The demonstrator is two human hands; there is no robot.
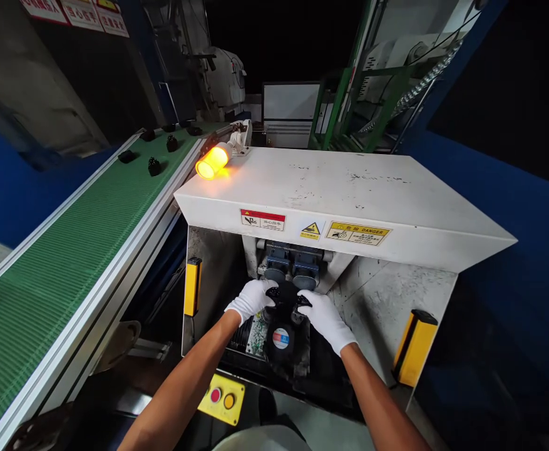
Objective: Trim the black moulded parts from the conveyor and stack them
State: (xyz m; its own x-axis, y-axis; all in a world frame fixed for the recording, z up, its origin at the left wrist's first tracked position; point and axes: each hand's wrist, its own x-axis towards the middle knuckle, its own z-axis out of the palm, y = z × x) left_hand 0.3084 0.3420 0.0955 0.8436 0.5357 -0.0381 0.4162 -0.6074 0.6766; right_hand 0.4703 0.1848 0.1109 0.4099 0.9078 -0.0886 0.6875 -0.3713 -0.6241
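My left hand point(251, 300), in a white glove, has its fingers closed round a small glossy black part point(273, 292). A similar black part point(303, 300) is pinched in my gloved right hand point(325, 318). Both hands are inside the front opening of a white machine, low in front of two round dark pads point(305, 282) on blue blocks. Between and below the hands stands a black fixture point(281, 357) with a round red, white and blue sticker. My fingers partly cover both parts, and whether they touch the fixture I cannot tell.
A green conveyor belt point(81, 250) runs along the left, carrying several black parts point(154, 166). An orange lamp point(212, 163) glows on the machine's white hood point(340, 181). Yellow sensor bars point(415, 347) flank the opening. A yellow button box point(222, 399) sits below.
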